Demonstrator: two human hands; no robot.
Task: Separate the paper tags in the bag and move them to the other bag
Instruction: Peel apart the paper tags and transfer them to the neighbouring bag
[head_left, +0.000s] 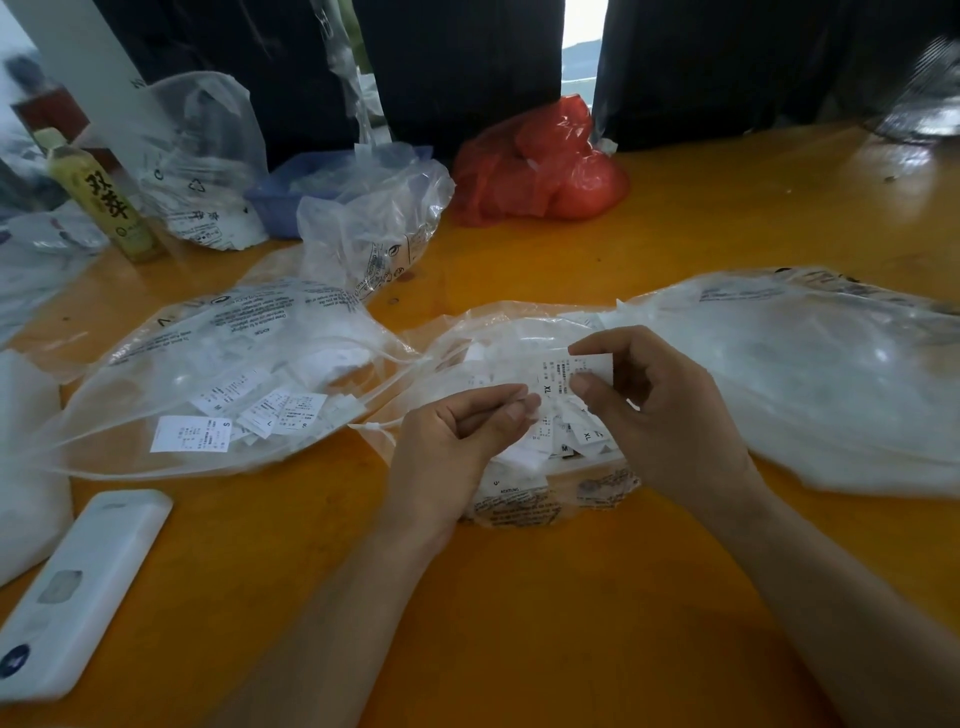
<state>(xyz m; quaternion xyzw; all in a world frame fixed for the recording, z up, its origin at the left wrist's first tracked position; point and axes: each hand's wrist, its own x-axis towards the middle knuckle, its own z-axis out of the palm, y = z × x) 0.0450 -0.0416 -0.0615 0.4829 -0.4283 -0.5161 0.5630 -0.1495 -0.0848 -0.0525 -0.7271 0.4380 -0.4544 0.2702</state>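
Orange table (675, 249) (both hands (467, 431) on tag (571, 376))

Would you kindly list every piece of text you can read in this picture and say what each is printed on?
"XL" on the paper tag that both hands pinch.
"XL" on a loose tag in the middle bag.
"M" on a small tag beside it.
"S" on a tag inside the left bag.
"ACHTUNG" on the middle bag's warning print.
"双" on the bottle; the character below it is unclear.
All finer print on tags and bags is too small to read.
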